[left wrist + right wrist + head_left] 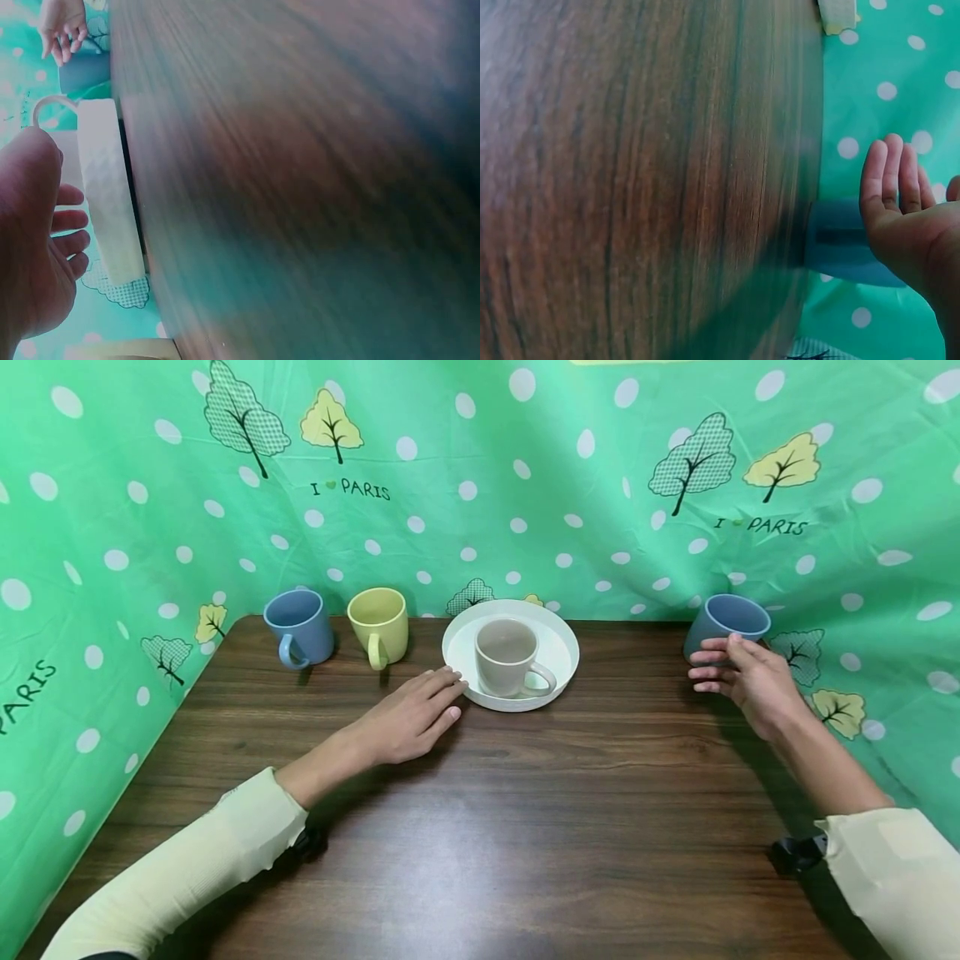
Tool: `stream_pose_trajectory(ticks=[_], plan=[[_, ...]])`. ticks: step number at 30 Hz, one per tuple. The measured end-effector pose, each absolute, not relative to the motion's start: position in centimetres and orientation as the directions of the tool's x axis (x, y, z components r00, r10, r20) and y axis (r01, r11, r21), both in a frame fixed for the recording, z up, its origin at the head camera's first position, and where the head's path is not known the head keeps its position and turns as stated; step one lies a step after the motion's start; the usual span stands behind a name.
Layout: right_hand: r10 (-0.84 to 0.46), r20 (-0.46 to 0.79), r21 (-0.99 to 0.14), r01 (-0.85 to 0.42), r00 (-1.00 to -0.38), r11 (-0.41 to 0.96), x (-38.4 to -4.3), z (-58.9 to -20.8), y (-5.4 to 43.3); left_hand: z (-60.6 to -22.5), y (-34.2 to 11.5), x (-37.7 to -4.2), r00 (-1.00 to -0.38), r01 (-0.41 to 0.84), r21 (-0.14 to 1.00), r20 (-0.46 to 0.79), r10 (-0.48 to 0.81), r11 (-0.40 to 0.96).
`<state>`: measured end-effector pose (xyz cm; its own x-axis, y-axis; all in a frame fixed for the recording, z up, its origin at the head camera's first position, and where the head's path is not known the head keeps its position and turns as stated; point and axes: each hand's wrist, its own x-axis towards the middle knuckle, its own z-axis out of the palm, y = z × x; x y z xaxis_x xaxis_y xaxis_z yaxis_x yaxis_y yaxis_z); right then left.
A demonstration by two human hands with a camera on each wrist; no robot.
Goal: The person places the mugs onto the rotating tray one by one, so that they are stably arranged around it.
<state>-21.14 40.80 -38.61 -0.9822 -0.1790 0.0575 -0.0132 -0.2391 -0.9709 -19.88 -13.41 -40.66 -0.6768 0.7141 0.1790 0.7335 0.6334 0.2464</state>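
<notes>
A beige mug [507, 658] stands upright in a shallow white round dish [558, 625], its handle toward the right. At the dish's left rim is my left hand [415, 714], palm down with fingers extended; whether the fingertips touch the rim is hard to tell. The left wrist view has the left hand [37, 225] beside the dish wall [109, 195]. Over at the right, my right hand [752, 683] hovers before a blue mug [731, 614], fingers loosely bent and holding nothing. Part of that blue mug [836, 255] is hidden behind the right hand [907, 202].
Toward the back left of the brown wooden table [525, 827] stand another blue mug [307, 631] and a yellow mug [382, 627], both upright with handles facing forward. A green dotted curtain [450, 460] rises behind the table's back edge and along its sides.
</notes>
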Motion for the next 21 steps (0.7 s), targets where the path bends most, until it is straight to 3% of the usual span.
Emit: stream_pose_trajectory(ticks=[10, 21], plan=[[-0.191, 0.056, -0.970, -0.008, -0.980, -0.244, -20.9, -38.9, 41.6, -40.6, -12.7, -19.2, -0.633, 0.773, 0.222, 0.204, 0.746, 0.595], [-0.058, -0.008, -0.981, 0.019, -0.998, -0.192, -20.5, -38.8, 42.6, -40.8, -12.1, -18.9, -0.609, 0.793, 0.197, 0.218, 0.763, 0.577]])
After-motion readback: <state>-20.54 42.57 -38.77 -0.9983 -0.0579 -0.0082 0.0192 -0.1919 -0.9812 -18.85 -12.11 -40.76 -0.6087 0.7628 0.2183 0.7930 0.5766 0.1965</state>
